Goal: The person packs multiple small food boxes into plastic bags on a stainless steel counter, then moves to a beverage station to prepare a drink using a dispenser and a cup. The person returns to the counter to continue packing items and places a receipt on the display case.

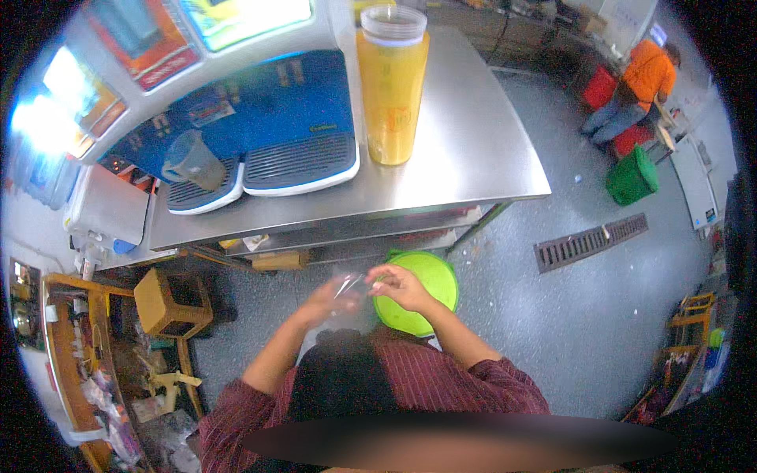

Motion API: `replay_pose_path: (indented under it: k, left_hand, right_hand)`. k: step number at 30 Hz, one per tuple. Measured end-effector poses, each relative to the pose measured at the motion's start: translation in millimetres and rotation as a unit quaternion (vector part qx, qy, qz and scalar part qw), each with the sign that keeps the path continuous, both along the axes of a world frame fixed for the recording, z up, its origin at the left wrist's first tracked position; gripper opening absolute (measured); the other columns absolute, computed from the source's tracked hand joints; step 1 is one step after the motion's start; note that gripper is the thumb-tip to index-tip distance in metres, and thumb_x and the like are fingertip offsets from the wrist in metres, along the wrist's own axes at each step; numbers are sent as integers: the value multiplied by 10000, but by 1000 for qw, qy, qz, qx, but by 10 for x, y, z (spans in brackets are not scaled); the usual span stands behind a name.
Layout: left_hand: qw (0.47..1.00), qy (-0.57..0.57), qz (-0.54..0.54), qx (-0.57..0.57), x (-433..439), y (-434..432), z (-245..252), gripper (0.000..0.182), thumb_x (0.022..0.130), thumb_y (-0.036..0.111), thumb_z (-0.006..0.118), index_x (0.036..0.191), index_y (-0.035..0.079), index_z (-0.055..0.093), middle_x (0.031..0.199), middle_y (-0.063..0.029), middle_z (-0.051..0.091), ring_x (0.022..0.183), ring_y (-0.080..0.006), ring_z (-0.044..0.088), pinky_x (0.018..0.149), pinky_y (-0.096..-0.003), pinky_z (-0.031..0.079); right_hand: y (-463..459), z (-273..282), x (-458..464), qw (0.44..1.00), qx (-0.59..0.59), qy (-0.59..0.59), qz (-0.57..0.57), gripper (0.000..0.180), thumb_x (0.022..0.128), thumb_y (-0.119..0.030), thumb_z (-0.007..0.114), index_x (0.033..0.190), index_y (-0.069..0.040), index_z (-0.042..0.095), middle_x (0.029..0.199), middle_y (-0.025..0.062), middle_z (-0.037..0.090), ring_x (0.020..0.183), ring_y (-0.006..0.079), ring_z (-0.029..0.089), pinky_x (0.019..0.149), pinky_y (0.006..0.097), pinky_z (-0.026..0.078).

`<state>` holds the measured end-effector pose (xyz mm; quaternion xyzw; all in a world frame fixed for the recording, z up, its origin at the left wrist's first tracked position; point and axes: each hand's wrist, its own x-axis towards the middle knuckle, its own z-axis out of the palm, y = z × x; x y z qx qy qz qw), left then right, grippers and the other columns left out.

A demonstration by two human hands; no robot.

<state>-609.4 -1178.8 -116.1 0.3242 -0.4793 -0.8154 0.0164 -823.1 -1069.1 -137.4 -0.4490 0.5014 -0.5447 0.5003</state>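
Note:
My left hand is raised before my body, blurred, with a clear, shiny plastic piece at its fingers. Close by on the right, my right hand has its fingers bent near the same piece; whether it touches it cannot be told. Beneath the right hand a bright green round lid or bucket top shows near the floor. Beyond both hands is a steel counter bearing a tall container of yellow liquid with a clear screw top. To its left a translucent jug leans on the drip tray of a drink dispenser.
A person in an orange top bends at the upper right, beside a green bin. A floor drain grate lies right of the counter. At left stand a brown plastic stool and a wooden shelf with assorted items.

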Motion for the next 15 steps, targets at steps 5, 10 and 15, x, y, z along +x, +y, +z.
replay_pose_path:
  k: [5,10,15]
  left_hand:
    - [902,-305,216,216,1239,555,-1005,484,849,401,540,1159,30,515,1063,-109,575,960,-221,558,773,-361,480]
    - [916,-361,133,114,1981,775,-1445,510,852,467,502,1080,14,546,1052,-91,572,947,-219,538,809,-345,433]
    - [927,-335,-88,-143,2225,678,-1716,444,826,426,564,1021,27,579,1030,-89,577,942,-210,532,844,-334,396]
  right_hand:
    - [99,-2051,-110,773,489,403,40,788,793,-414,588,1395,-136,163,1388,225,257,1245,391,315,989,442,333]
    - [364,-3192,-120,747,504,427,-71,683,712,-262,658,1314,-207,339,1316,241,279,1114,420,414,864,407,460]
    - [479,-3267,-93,785,416,410,-205,596,617,-141,710,1168,-137,481,1157,228,386,960,399,502,795,418,484]
